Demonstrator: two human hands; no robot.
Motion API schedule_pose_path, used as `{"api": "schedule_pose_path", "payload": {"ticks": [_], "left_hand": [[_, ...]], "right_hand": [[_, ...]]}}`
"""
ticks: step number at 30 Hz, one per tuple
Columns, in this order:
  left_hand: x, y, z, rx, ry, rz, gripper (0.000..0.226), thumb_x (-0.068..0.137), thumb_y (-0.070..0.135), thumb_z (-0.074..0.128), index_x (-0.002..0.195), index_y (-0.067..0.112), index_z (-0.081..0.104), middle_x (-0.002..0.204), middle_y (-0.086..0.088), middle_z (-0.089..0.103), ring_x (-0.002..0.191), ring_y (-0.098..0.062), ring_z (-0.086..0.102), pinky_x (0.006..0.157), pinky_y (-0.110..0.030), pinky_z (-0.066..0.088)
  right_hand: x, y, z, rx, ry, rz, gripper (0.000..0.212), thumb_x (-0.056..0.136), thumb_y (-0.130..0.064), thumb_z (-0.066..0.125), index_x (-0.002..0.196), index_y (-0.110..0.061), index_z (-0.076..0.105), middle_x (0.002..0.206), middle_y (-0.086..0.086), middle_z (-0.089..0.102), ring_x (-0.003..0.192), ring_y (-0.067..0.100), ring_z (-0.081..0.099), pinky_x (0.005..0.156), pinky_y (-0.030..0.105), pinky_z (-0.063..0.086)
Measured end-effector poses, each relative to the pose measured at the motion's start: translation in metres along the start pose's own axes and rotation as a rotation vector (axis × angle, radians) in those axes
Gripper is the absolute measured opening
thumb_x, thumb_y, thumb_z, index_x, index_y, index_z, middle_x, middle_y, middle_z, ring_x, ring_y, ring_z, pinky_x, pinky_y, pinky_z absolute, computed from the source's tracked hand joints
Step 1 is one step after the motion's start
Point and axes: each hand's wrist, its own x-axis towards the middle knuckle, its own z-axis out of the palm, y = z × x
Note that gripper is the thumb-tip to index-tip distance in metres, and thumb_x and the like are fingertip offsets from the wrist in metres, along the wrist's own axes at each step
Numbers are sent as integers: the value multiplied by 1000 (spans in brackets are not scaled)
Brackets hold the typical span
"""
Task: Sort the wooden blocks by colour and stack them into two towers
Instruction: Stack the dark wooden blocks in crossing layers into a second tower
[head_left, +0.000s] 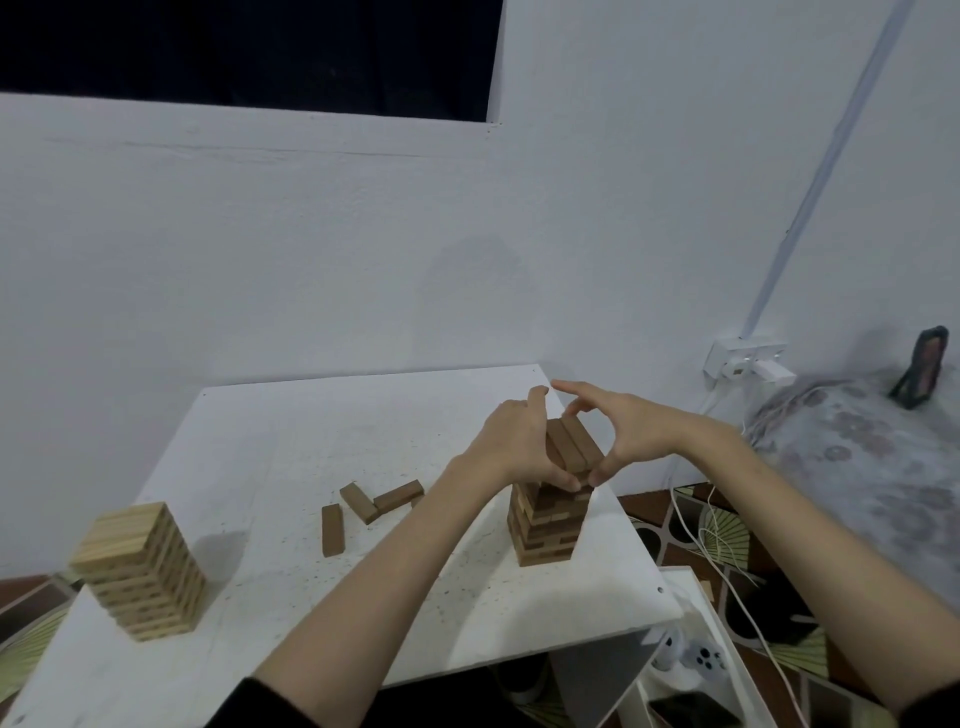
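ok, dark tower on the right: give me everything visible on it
The dark tower stands upright near the white table's right edge, built of dark brown wooden blocks in crossed layers, with a few paler block ends showing in its upper left part. The top layer shows dark blocks lying side by side. The left hand and right hand flank that top layer, fingertips touching its blocks. Three loose dark blocks lie apart to its left.

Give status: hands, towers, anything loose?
Left hand and right hand squaring top layer of dark tower. Light tower stands apart, untouched. Dark loose blocks lie on the table.
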Motion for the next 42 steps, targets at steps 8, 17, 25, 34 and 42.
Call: {"api": "schedule_pose_path", "payload": {"ticks": [8,17,25,34,42], "left_hand": [[-1,-1,-2,-37,-11,-22,115,62,36,86,147,12,12,120,-10,54,114,-26,50,89,-34,48],[-11,-6,-9,-15,9,-32,120,60,35,87,148,12,9,124,-13,52,119,-26,46,91,-35,45],[-11,-8,-7,-62,8,-28,123,59,35,88,149,15,6,126,-13,50,120,-27,47,89,-34,45],[-32,-42,-41,-343,200,-75,89,73,51,72,145,21,27,141,2,43,130,-15,39,97,-26,33],[-89,-142,-19,-457,585,-277,23,90,18,62,112,14,60,101,4,64,93,-11,59,67,-5,40]], "right_hand": [[3,1,0,3,-16,7,115,66,-16,86,149,-36,8,129,-6,43,132,17,35,107,34,35],[5,-7,0,5,-29,-28,119,62,-19,88,149,-38,9,128,-13,43,130,13,37,105,29,35],[5,-11,1,22,-49,-34,118,64,-19,87,148,-41,8,132,-9,43,130,15,39,105,31,38],[-9,-34,-3,443,404,-88,69,81,-20,74,140,-27,38,124,-2,57,116,17,54,96,30,45],[10,-109,89,698,373,-197,27,86,-9,66,106,-26,62,100,-1,66,85,9,63,76,18,51]]}}
